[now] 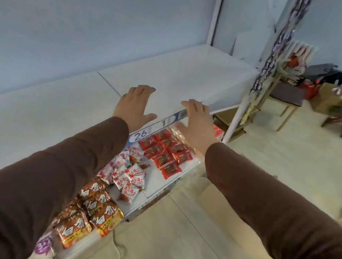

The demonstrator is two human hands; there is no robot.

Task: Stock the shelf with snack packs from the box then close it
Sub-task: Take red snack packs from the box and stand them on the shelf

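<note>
nearest of all are two brown sleeves (pixel 50 177), reaching forward from the bottom corners of the view, the left one crossing over the white upper shelf (pixel 32 121) and the right one over the pale floor (pixel 203 246). at far left the upper shelf is a broad white board backed by a bluish wall (pixel 94 16). below its front edge, on the lower shelf (pixel 150 184), sit orange snack packs (pixel 89 212) with big white characters, stacked close together, and just beyond them a loose heap of white-and-red snack packs (pixel 129 174). further along the same lower shelf lie red snack packs (pixel 166 153) in two neat rows, touching one another. above those, a blue price strip (pixel 142 135) with the number 26 runs along the upper shelf's front edge. the left hand (pixel 134 105) rests flat on the upper shelf just behind that strip, its fingers (pixel 147 89) straight and spread, gripping nothing. just beside it the right hand (pixel 197 124) hovers at the shelf's front edge, fingers straight and apart too, thumb lowered toward a crinkly clear packet (pixel 183 134); i cannot tell whether it touches the edge. right of the hands a white post (pixel 238 115) stands at the shelf's end, then a chair (pixel 287 98) with a dark seat, and a brown cardboard box (pixel 331 98) well apart in the far right corner, its top too blurred to read.
</note>
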